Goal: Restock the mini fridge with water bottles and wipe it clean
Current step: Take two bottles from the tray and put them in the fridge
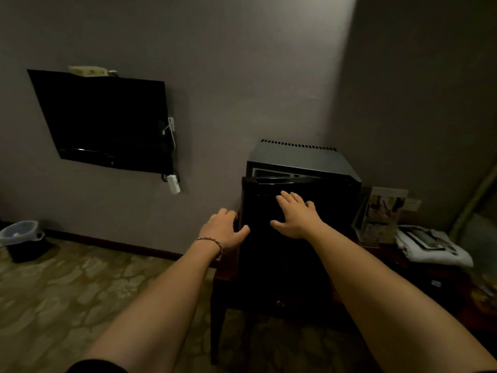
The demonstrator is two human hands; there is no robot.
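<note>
Hands are reaching for the mini fridge [301, 238], black, sitting on a dark wooden stand against the far wall, right of the wall TV [105, 119]. Your right hand [295, 216] is lying flat on the door [271, 224], fingers spread wide, holding nothing, probably steadying it. Your left hand [223, 230] is curling loosely at the door's left edge, empty, likely to swing it; the door is sitting slightly ajar at the top. No water bottles are showing. Towels [435, 249] are lying right of the fridge.
</note>
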